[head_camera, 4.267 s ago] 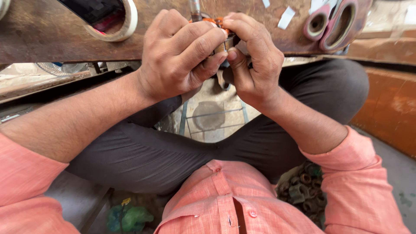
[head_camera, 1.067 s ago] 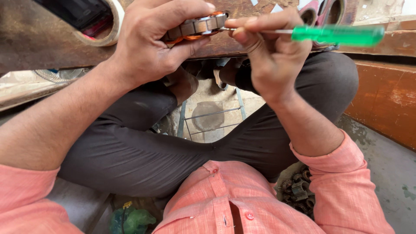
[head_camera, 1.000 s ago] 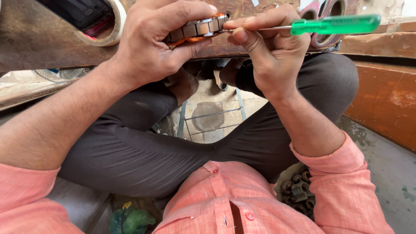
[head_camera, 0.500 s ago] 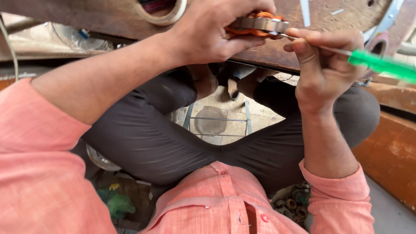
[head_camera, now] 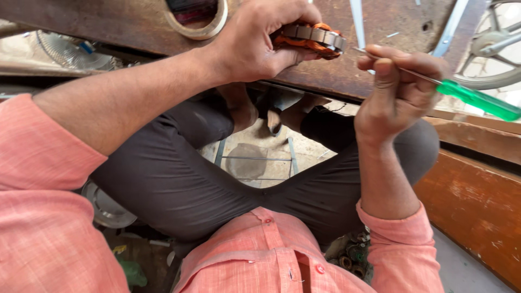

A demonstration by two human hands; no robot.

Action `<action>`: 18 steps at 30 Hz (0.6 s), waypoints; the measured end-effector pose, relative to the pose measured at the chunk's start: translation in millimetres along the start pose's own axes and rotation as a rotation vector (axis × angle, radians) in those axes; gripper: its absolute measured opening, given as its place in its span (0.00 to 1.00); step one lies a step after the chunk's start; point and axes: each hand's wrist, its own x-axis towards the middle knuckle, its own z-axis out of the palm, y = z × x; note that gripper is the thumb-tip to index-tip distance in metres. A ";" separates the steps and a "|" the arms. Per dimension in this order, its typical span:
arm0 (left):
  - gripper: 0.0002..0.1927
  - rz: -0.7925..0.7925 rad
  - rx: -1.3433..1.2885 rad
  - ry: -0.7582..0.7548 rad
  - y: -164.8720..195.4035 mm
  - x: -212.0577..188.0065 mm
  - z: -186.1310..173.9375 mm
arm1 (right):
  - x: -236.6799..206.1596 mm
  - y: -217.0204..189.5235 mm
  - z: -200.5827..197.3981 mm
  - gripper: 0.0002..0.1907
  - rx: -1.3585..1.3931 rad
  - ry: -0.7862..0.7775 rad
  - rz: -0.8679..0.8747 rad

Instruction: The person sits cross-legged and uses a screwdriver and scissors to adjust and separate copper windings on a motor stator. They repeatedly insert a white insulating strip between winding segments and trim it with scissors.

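Observation:
My left hand (head_camera: 260, 40) grips a small round motor winding (head_camera: 315, 39), a metal ring with orange copper coils, held against the edge of a worn wooden board (head_camera: 135, 21). My right hand (head_camera: 396, 89) holds a screwdriver with a green handle (head_camera: 477, 100). Its thin metal shaft points left, and the tip sits at the right side of the winding. I sit cross-legged in dark trousers and an orange shirt.
A roll of tape (head_camera: 198, 19) lies on the board at the top. A fan guard (head_camera: 65, 49) shows at top left, a metal wheel (head_camera: 494, 54) at top right. An orange wooden box (head_camera: 477, 211) stands at the right. Small metal parts (head_camera: 350, 255) lie by my right elbow.
The view has shifted right and lower. The screwdriver has tilted, its handle now lower on the right, with its tip still at the winding in my left hand.

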 end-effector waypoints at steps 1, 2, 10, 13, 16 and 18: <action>0.16 -0.029 -0.006 0.014 2.6 2.5 0.8 | 2.9 -0.4 2.5 0.11 0.019 -0.022 -0.007; 0.16 0.005 0.071 0.027 5.0 5.5 1.4 | 6.2 -1.5 4.7 0.11 0.018 -0.051 -0.022; 0.14 0.006 0.329 0.005 11.1 12.4 11.2 | 23.3 -16.3 23.4 0.13 -0.087 -0.233 -0.041; 0.16 0.036 0.338 0.016 7.5 12.0 14.2 | 27.6 -22.9 24.8 0.14 -0.116 -0.245 0.004; 0.17 -0.008 0.270 -0.025 4.8 10.9 13.6 | 31.6 -28.6 23.1 0.14 -0.143 -0.279 0.004; 0.18 -0.023 0.242 -0.050 3.5 10.3 13.5 | 32.5 -31.6 22.1 0.14 -0.138 -0.302 0.007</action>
